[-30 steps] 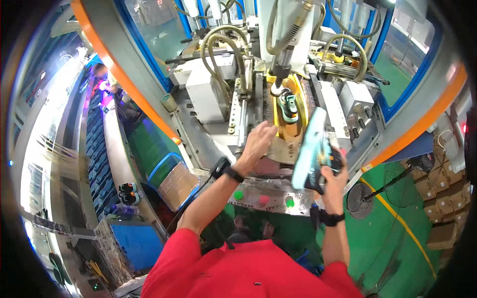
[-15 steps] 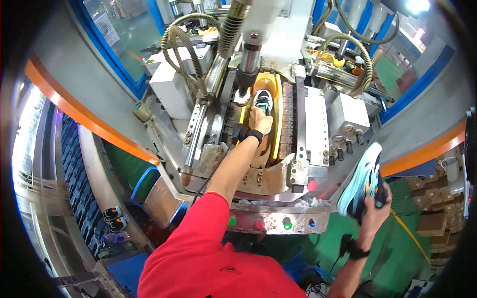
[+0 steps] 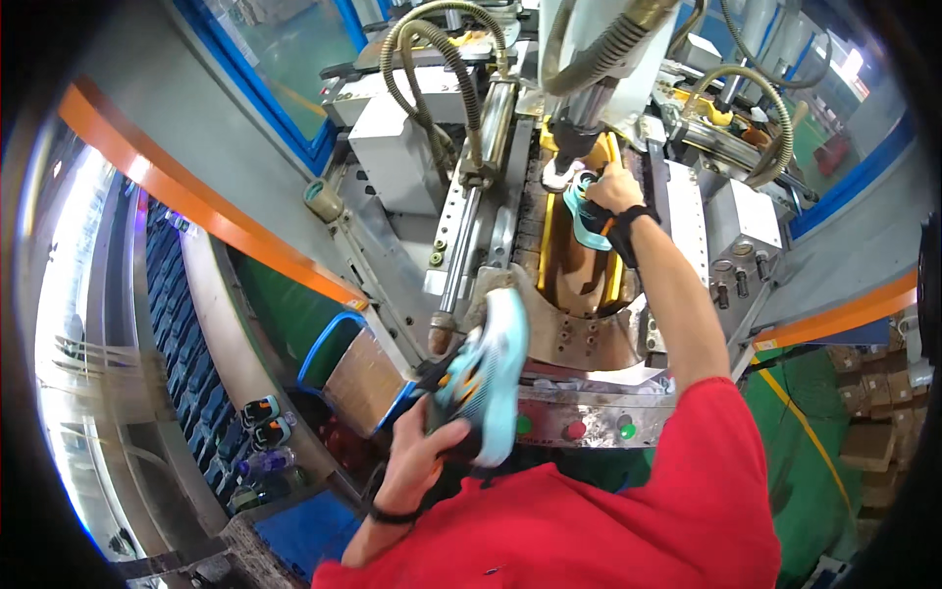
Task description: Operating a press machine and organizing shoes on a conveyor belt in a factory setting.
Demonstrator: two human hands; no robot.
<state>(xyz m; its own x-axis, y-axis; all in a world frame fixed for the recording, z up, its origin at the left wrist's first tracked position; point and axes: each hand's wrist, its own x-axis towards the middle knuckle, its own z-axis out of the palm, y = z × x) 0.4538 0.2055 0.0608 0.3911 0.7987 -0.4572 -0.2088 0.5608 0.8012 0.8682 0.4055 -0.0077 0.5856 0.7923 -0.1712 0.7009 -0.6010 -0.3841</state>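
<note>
My left hand point(image 3: 412, 459) is closed around a light blue and white sports shoe point(image 3: 502, 368) with black and orange parts. It holds this shoe tilted, pale toe end up, in front of the machine's near edge. Reaching into the machine, my right hand point(image 3: 618, 187) grips a teal and black sports shoe point(image 3: 587, 228). That second shoe sits in the long brown trough point(image 3: 572, 270) between yellow side strips, just below a dark press head point(image 3: 574, 137). My fingers and wrist hide part of it.
A panel with coloured buttons point(image 3: 575, 430) runs along the machine's front. Hoses point(image 3: 461, 74) and a metal rod point(image 3: 465, 245) stand left of the trough. Further left are a blue-framed board point(image 3: 361, 381), shoes point(image 3: 265, 422) and a conveyor point(image 3: 191, 324). Cartons point(image 3: 868, 447) stack at far right.
My left hand has come back from the trough and now holds a shoe at the left front. My right hand has moved from the right side into the trough, onto a shoe. The view has shifted.
</note>
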